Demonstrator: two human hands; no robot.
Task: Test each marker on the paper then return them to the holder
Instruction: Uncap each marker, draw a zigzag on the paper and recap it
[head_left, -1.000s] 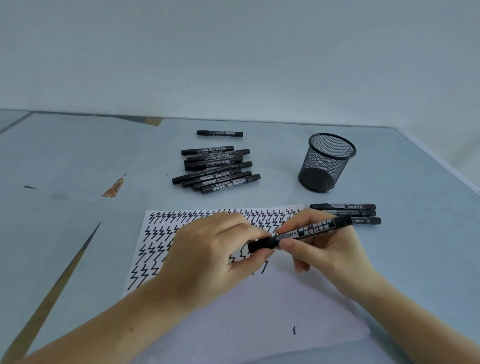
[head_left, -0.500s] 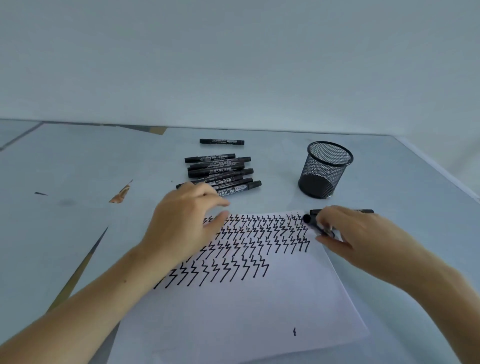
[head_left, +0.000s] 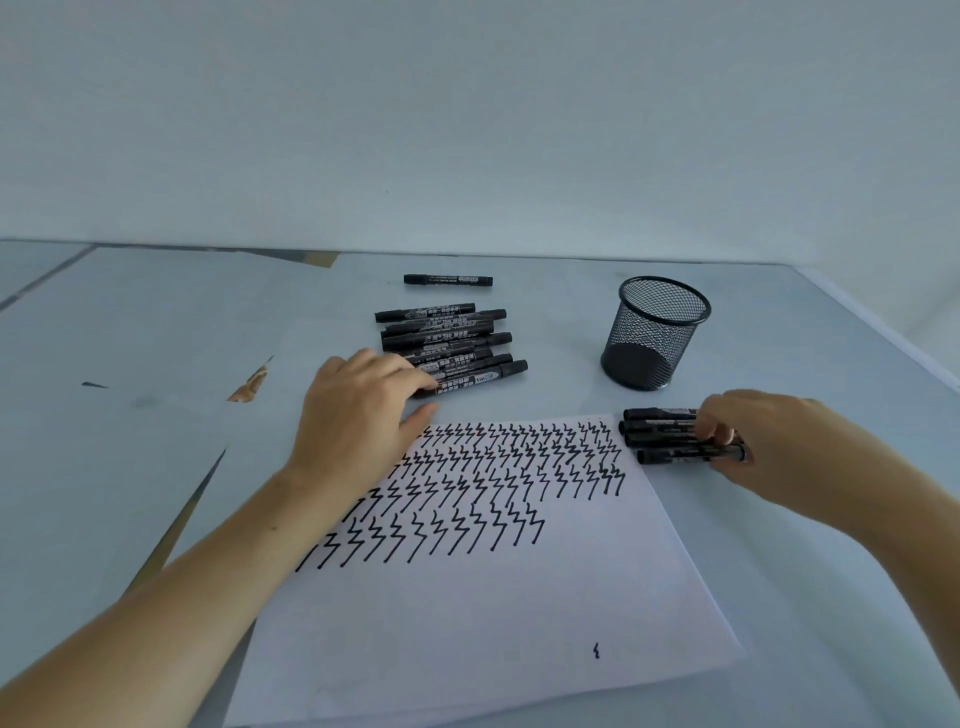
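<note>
both hands at the markers, paper between them

left hand (head_left: 358, 410) reaches to the marker pile (head_left: 447, 343) behind the paper (head_left: 467, 597), fingertips curled onto the nearest marker (head_left: 483, 375), thumb apart from it; whether that grip has closed i cannot tell. right hand (head_left: 769, 436) pinches the end of the front marker (head_left: 670, 456) in a row of four (head_left: 657, 428) lying just right of the paper's far corner on the worktop (head_left: 130, 467). the mesh holder (head_left: 654, 332) stands upright behind that row, with no marker showing in it. one marker (head_left: 448, 280) lies alone behind the pile. zigzag strokes fill the paper's far half
</note>
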